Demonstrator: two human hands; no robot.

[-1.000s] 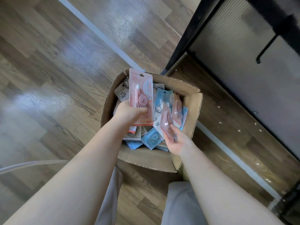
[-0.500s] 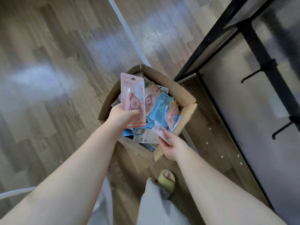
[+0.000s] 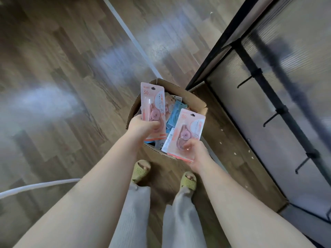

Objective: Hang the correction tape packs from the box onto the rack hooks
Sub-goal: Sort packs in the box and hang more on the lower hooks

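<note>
An open cardboard box (image 3: 196, 101) stands on the floor in front of my feet, holding several pink and blue correction tape packs (image 3: 176, 111). My left hand (image 3: 143, 127) grips the lower part of a tall pink pack (image 3: 152, 104), held upright above the box. My right hand (image 3: 196, 153) grips another pink pack (image 3: 188, 133) by its bottom edge, with a second white-backed pack (image 3: 168, 141) behind it. On the right stands the black rack (image 3: 268, 93) with bare hooks (image 3: 244, 82) (image 3: 272, 119) (image 3: 304, 162).
Wood-pattern floor surrounds the box. The rack's black frame (image 3: 220, 45) and frosted panel run along the right side. A white tube (image 3: 35, 187) crosses the floor at lower left. My feet in green sandals (image 3: 141, 169) stand just behind the box.
My right hand has lifted a pink pack out of the box and turned it face up. The camera has risen, so the box looks farther and more hooks show.
</note>
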